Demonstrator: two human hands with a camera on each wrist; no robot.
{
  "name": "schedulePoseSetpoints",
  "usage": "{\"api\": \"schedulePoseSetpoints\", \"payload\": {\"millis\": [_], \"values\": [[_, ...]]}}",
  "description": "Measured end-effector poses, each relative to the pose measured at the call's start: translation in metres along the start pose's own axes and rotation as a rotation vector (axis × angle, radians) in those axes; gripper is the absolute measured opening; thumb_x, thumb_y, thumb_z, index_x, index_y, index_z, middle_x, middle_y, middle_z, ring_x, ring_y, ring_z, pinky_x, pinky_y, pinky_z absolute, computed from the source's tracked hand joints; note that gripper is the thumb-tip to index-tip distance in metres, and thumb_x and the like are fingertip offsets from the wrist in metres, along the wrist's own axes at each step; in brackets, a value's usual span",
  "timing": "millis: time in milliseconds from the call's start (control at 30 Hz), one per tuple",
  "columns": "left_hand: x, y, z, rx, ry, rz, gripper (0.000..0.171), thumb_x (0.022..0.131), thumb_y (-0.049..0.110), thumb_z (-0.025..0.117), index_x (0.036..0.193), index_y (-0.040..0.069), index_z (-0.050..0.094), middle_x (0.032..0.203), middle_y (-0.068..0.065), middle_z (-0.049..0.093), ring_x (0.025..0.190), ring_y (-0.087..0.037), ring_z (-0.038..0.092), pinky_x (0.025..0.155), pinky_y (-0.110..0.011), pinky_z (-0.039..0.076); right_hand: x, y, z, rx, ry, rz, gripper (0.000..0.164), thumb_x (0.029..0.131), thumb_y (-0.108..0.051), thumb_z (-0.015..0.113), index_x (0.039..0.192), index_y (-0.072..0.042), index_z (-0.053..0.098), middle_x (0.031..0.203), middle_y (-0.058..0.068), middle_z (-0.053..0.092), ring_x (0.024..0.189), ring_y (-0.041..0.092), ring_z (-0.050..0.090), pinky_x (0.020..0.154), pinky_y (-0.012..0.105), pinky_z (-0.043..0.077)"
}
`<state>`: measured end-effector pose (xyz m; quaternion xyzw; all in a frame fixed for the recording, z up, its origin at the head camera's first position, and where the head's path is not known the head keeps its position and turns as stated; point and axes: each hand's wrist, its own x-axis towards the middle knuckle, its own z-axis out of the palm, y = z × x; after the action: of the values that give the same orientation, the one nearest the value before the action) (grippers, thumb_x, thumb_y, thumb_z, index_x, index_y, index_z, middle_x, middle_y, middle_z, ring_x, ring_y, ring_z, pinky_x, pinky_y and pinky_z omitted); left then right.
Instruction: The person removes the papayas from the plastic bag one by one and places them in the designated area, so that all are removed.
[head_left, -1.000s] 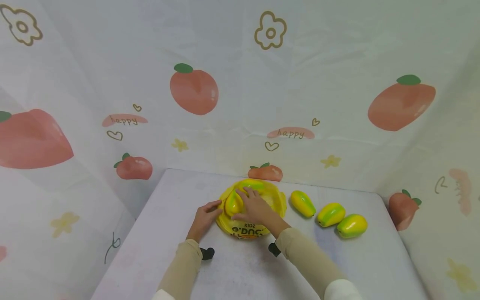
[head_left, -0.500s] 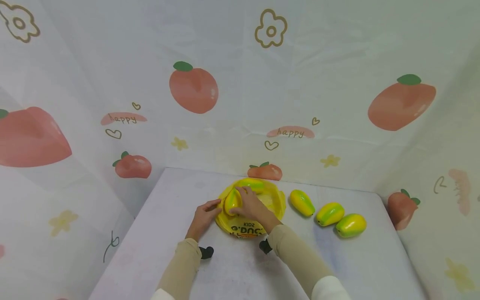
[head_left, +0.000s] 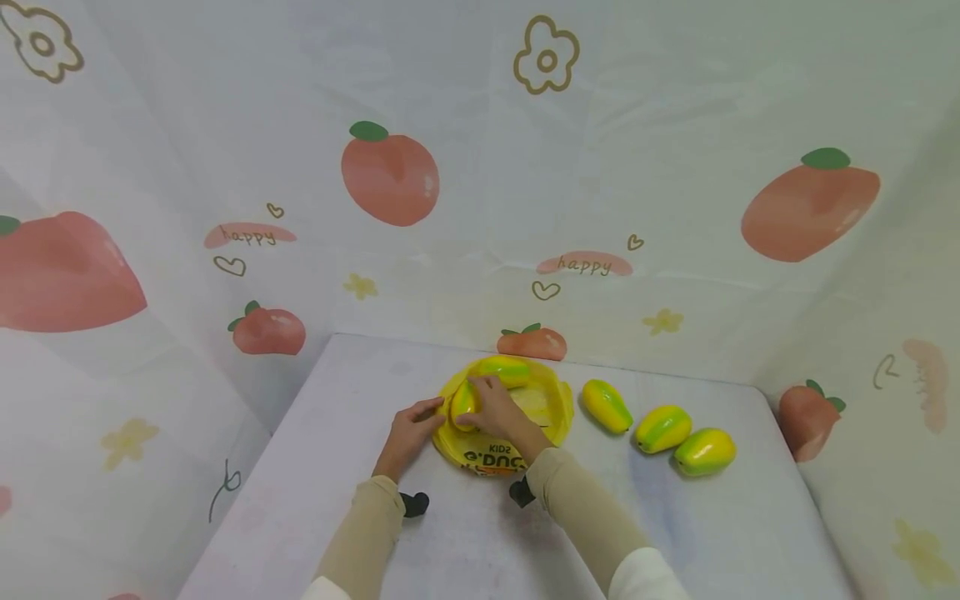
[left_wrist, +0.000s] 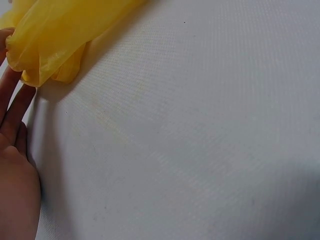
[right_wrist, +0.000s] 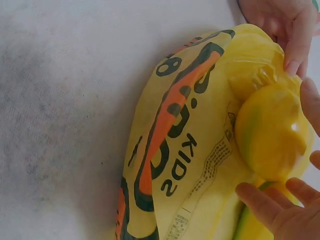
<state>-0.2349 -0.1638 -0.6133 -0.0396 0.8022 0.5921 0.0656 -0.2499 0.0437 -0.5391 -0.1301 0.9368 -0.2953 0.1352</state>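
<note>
Well, crinkly yel. bag point(right_wrist: 202, 127), prob. plastic, w/ glossy oval fruit point(right_wrist: 272, 130).

Both arms reach forward. The left forearm point(head_left: 367, 525) tilts slightly inward, while the right forearm point(head_left: 592, 521) slants further across, toward the person's left. The left hand point(head_left: 408, 433) has bent fingers, with the thumb close by them. The right hand point(head_left: 504, 414), near it but apart, faces palm downward, thumb and fingers bent toward each other across a gap (its own wrist view shows the fingers spread).
</note>
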Motion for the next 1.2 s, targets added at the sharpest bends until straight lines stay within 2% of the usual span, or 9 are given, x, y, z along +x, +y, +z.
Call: {"api": "schedulePoseSetpoints", "payload": {"millis": [567, 833, 1200], "values": [[-0.002, 0.001, 0.001, 0.015, 0.0, 0.04, 0.038, 0.094, 0.024, 0.072, 0.131, 0.018, 0.07, 0.144, -0.006, 0.064, 0.145, -0.029, 0.05, 0.125, -0.049, 0.037, 0.004, 0.005, 0.011, 0.052, -0.003, 0.027, 0.08, 0.09, -0.041, 0.077, 0.156, -0.016, 0.039, 0.158, 0.018, 0.033, 0.132, 0.031, 0.052, 0.116, 0.05, 0.047], [-0.002, 0.0, 0.001, 0.022, 0.009, 0.027, 0.038, 0.093, 0.025, 0.072, 0.13, 0.02, 0.071, 0.144, -0.005, 0.064, 0.145, -0.029, 0.049, 0.125, -0.049, 0.036, 0.002, 0.005, 0.01, 0.058, -0.007, 0.026, 0.079, 0.089, -0.035, 0.079, 0.154, -0.013, 0.039, 0.158, 0.018, 0.034, 0.132, 0.03, 0.052, 0.116, 0.05, 0.048], [0.0, -0.001, -0.001, 0.008, 0.007, 0.02, 0.038, 0.092, 0.025, 0.074, 0.129, 0.022, 0.072, 0.143, -0.004, 0.065, 0.146, -0.029, 0.049, 0.126, -0.049, 0.035, -0.003, 0.008, 0.004, 0.05, -0.017, 0.016, 0.077, 0.09, -0.033, 0.078, 0.154, -0.017, 0.04, 0.158, 0.014, 0.036, 0.131, 0.029, 0.052, 0.116, 0.05, 0.048]]}}
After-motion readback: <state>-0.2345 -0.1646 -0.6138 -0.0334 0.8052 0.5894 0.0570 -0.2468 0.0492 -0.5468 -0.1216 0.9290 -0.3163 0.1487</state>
